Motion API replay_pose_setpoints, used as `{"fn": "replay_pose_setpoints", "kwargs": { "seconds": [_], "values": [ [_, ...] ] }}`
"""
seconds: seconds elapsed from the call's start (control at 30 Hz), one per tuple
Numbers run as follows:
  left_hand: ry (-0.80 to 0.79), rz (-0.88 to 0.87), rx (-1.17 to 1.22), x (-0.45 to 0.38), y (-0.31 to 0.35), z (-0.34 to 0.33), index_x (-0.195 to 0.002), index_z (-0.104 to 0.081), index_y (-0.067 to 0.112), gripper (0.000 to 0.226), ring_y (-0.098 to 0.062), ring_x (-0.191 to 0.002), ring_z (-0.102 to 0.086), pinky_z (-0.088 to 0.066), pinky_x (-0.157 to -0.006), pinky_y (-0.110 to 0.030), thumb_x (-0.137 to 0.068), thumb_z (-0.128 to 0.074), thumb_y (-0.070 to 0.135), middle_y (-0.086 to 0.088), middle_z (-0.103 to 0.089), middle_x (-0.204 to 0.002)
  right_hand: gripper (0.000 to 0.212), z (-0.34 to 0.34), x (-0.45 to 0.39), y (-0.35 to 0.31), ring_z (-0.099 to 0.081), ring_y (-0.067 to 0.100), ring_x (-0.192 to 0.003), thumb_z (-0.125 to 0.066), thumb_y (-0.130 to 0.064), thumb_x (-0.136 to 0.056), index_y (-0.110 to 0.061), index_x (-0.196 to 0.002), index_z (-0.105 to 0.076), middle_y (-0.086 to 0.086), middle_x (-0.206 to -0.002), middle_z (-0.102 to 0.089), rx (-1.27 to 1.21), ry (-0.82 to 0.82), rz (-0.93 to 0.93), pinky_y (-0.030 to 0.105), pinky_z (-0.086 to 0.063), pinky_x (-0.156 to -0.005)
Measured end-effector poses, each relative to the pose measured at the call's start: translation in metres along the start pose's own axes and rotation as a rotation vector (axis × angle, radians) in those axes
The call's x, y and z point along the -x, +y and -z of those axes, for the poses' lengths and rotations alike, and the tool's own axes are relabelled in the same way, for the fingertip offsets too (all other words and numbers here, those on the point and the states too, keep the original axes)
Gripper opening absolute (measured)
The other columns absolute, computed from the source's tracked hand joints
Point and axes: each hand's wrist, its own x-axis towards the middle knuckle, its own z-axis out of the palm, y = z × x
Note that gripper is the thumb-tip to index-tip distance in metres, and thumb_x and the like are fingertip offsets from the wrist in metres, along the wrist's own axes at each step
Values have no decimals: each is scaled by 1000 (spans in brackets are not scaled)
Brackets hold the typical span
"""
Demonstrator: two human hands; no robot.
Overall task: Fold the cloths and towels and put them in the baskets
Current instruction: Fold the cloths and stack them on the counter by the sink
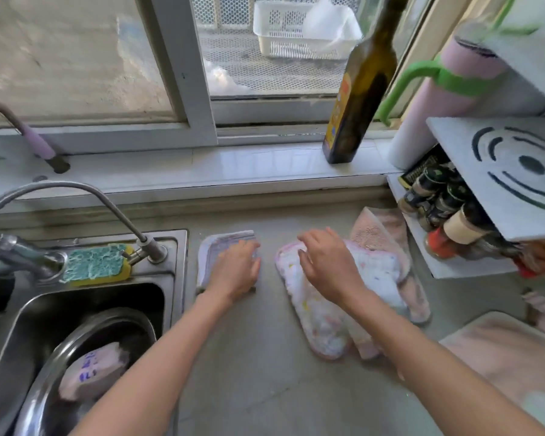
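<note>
Your left hand lies flat on folded striped cloth beside sink. Right hand, fingers curled, rests on white dotted cloth atop pink towel, on counter.

Nothing legible anywhere. Blue marks on the pink cloth in the bowl at lower left too blurred to read; yellow label on the dark bottle, upper right, likewise unreadable.

Grey counter bears folded cloth (striped), speckled cloth.
</note>
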Motion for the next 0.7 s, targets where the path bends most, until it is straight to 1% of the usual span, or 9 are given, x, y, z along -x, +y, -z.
{"fn": "replay_pose_setpoints", "kwargs": {
  "seconds": [0.03,0.17,0.27,0.37,0.5,0.57,0.6,0.63,0.7],
  "values": [
    [-38,6,67,-2,19,-1,-123,-58,4,42,-31,-118,-55,-40,-101,-39,-93,-45,30,-15,-60,-123,34,10,7,15,-59,32,-97,-39,-28,-90,-8,-103,-63,10,-100,-64,27,-20,-67,41,-40,-98],
    [-116,12,128,-11,69,-16,-132,-49,5,39,-27,-126,-46,-31,-101,-28,-96,-50,20,-15,-53,-134,38,20,36,71,-42,29,-124,-38,-25,-100,-7,-133,-44,10,-137,-47,52,-363,-410,39,-31,-102],
    [-150,8,128,-16,88,-23,-136,-48,7,39,-27,-129,-45,-29,-103,-28,-98,-46,18,-14,-50,-139,51,14,56,95,-30,30,-137,-42,-28,-98,-7,-143,-29,10,-153,-27,-67,-523,-499,43,-30,-109],
    [-147,-41,136,-14,102,-24,-135,-52,12,39,-24,-129,-46,-31,-105,-28,-96,-49,19,-9,-52,-139,72,18,63,103,-24,29,-142,-55,-28,-92,-11,-150,-16,6,-156,-22,-163,-541,-535,42,-27,-113],
    [-131,-123,147,-2,111,-18,-135,-51,14,40,-19,-130,-44,-29,-107,-27,-96,-52,24,-3,-51,-140,82,26,70,100,-40,30,-133,-63,-30,-87,-14,-151,-15,12,-148,-37,-221,-520,-627,38,-40,-102],
    [-139,-123,138,3,110,-13,-135,-50,14,41,-19,-130,-44,-30,-107,-28,-96,-53,28,-3,-50,-141,63,27,72,101,-49,27,-121,-63,-28,-86,-13,-141,-36,10,-136,-47,-210,-549,-679,34,-44,-90],
    [-140,-123,126,7,110,-10,-135,-50,14,42,-19,-130,-44,-30,-107,-29,-96,-53,29,-3,-50,-141,39,28,75,102,-55,22,-107,-63,-25,-86,-14,-121,-51,6,-118,-54,-222,-553,-667,31,-46,-80],
    [-141,-122,113,11,111,-6,-135,-50,14,42,-20,-130,-44,-31,-107,-29,-96,-53,29,-3,-50,-141,15,31,78,99,-56,18,-90,-62,-23,-85,-16,-96,-55,4,-98,-56,-198,-550,-639,28,-45,-70],
    [-143,-128,85,20,113,3,-135,-50,14,42,-20,-129,-44,-32,-106,-29,-96,-54,29,-4,-50,-140,16,35,85,95,-58,22,-81,-60,-24,-86,-17,-76,-50,7,-86,-58,-129,-521,-587,31,-44,-68]
  ]
}}
